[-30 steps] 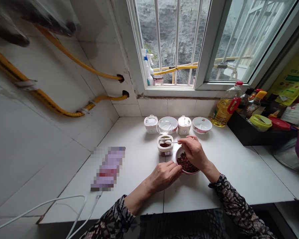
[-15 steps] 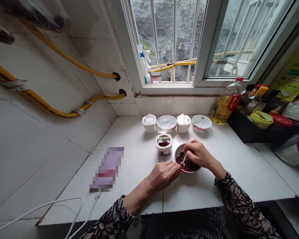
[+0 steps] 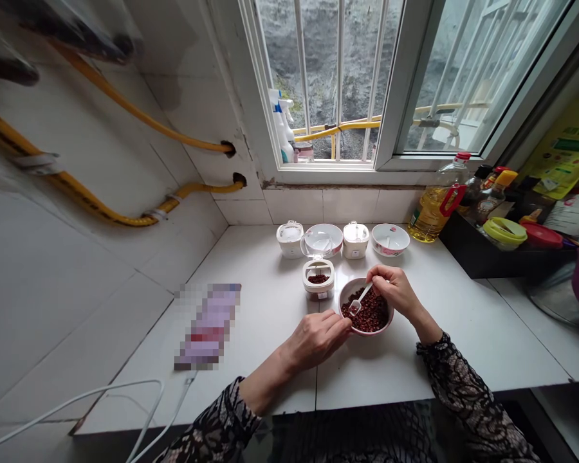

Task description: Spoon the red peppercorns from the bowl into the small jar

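Observation:
A bowl point(image 3: 368, 333) of dark red dried bits point(image 3: 374, 314) stands on the white counter. My left hand point(image 3: 318, 335) grips its left rim with closed fingers. Pinched in my right hand point(image 3: 394, 290), at the bowl's right side, is a small white spoon point(image 3: 356, 307), its scoop over the bits and tilted down to the left. Just behind and left of the bowl is a small container point(image 3: 318, 286) with its lid up and similar red bits inside.
Behind stand two lidded white containers point(image 3: 289, 240) point(image 3: 356, 240), a glass bowl point(image 3: 324, 238) and a floral bowl point(image 3: 390, 240). An oil bottle point(image 3: 431, 206) and a black condiment box point(image 3: 487, 254) are at the right. A blurred purple device point(image 3: 210, 325) with a white cable lies left.
My right hand has moved slightly up and right, lifting the spoon from the bits; more of its handle and of the bowl's contents shows. My left hand has stayed on the rim.

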Demonstrator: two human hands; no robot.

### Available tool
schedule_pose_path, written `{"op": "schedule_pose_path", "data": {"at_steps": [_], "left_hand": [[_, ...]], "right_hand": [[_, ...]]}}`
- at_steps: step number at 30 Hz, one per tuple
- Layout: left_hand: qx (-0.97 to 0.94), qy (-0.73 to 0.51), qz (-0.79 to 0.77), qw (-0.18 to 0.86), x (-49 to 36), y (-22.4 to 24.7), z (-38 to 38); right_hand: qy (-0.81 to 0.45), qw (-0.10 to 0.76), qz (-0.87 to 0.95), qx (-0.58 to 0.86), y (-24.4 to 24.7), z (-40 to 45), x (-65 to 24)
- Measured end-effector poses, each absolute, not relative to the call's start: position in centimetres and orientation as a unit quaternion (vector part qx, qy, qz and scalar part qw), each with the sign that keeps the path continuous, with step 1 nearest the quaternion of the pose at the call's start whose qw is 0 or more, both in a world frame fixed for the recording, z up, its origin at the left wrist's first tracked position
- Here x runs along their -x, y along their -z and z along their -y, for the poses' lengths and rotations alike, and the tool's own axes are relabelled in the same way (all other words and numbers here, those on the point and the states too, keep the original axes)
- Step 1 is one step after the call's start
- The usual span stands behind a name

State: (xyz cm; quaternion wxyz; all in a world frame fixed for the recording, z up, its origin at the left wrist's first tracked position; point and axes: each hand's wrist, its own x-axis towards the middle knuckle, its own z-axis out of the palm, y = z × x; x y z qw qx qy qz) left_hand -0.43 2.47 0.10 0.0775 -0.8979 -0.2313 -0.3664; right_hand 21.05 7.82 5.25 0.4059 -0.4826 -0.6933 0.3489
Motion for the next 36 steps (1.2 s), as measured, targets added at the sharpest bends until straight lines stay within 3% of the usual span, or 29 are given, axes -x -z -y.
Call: {"op": "schedule_pose_path", "data": {"at_steps": [5, 10, 21, 36], "left_hand": [[0.896, 0.371, 0.23, 0.078, 0.36, -0.23, -2.44], [0.897, 0.37, 0.229, 0.078, 0.4, -0.28, -2.46], [0.895, 0.373, 0.231, 0.084, 0.31, -0.21, -2.42], [0.895, 0.374, 0.23, 0.081, 0.31, -0.33, -2.42]], "right_hand": [[-0.219, 0.403, 0.754, 0.471, -5.43, -7.83, -21.1], [-0.192, 0.398, 0.764, 0.47, -5.2, -7.9, -21.17], [-0.167, 0.398, 0.767, 0.475, -4.75, -8.21, -21.15], [-0.241, 0.428, 0.727, 0.48, -4.79, -8.21, -21.2]]}}
